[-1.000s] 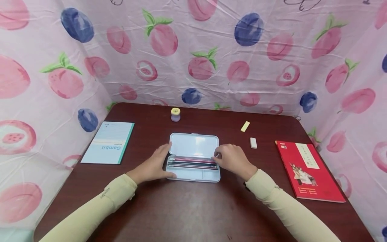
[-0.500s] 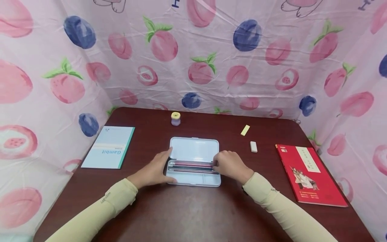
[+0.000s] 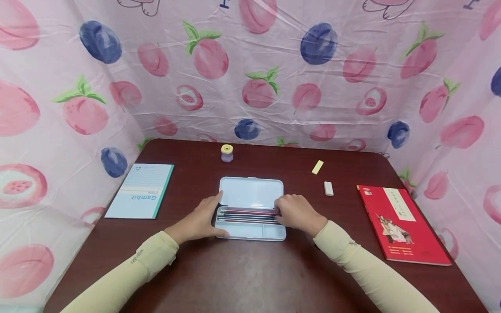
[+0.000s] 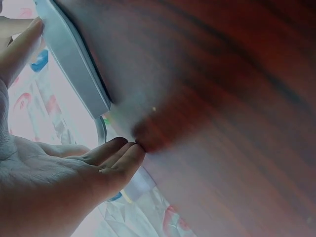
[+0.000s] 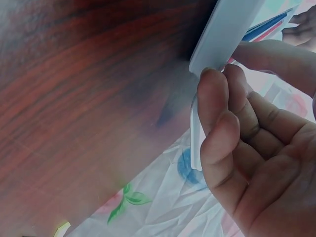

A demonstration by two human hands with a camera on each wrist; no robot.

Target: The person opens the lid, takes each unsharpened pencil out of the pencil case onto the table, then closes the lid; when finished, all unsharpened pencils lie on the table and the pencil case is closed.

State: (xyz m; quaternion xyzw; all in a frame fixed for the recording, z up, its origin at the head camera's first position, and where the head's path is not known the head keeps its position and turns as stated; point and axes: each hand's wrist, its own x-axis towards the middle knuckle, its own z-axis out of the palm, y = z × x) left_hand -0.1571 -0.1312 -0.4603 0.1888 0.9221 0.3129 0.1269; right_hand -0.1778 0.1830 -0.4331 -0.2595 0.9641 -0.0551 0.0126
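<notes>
While one pencil case [image 3: 240, 231] lies open mid-way along the bench [image 3: 250, 274], at least four pencils [image 3: 246, 213] inside, left hand [image 3: 197, 221] has its grip spread apart at the left end; right hand's [image 3: 299, 213] grip is clamped on the right end. One Gambit notebook [image 3: 138, 191], left edge; one red book [image 3: 401, 226], right edge; one yellow-topped pot [image 3: 227, 153], far edge; one white eraser [image 3: 328, 188].

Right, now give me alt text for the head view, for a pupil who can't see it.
An open pencil case holding pencils sits on a dark table between a person's left hand, at its left side, and right hand, at its right end. A pale notebook lies to the left, a red book to the right, and a fruit-print cloth hangs behind.
</notes>
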